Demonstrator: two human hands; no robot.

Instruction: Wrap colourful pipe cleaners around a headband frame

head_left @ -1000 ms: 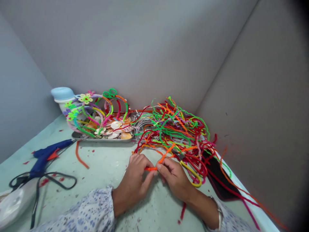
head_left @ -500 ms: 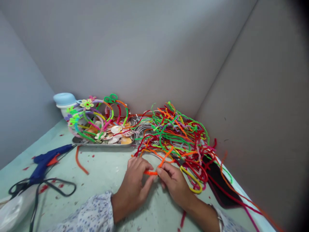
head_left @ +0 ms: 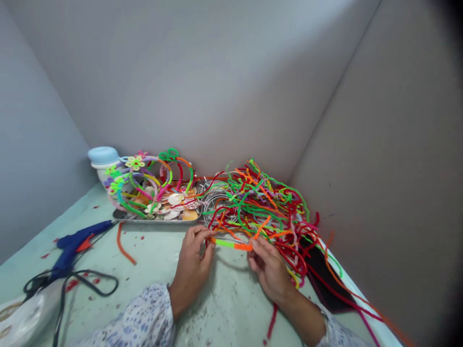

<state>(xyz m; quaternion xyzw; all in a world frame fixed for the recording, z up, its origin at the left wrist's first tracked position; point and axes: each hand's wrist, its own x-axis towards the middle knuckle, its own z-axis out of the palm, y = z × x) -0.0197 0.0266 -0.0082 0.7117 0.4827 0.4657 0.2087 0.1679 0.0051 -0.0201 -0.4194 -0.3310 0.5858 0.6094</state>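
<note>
Stretched between my two hands is a thin band (head_left: 224,244) wrapped in bright green and orange pipe cleaner. My left hand (head_left: 193,262) pinches its left end between thumb and fingers. At the other end, the thumb and forefinger of my right hand (head_left: 267,267) close on the orange pipe cleaner (head_left: 263,227), whose loose tip sticks up past the fingers. Just behind my hands lies a tangled heap of coloured pipe cleaners (head_left: 267,202). Yellow-handled scissors (head_left: 294,277) are partly covered beside my right hand.
A metal tray (head_left: 155,221) of seashells holds several finished pipe-cleaner headbands (head_left: 170,168). Wire hoops (head_left: 217,207) lie beside it. At left are a blue glue gun (head_left: 68,246) with its cord, a blue-lidded container (head_left: 103,156) and an orange pipe cleaner (head_left: 125,246). A dark flat object (head_left: 327,279) lies right.
My hands have moved apart and up slightly, showing a green stretch of the band between them. My right hand still pinches the orange pipe cleaner. The view has shifted a little.
</note>
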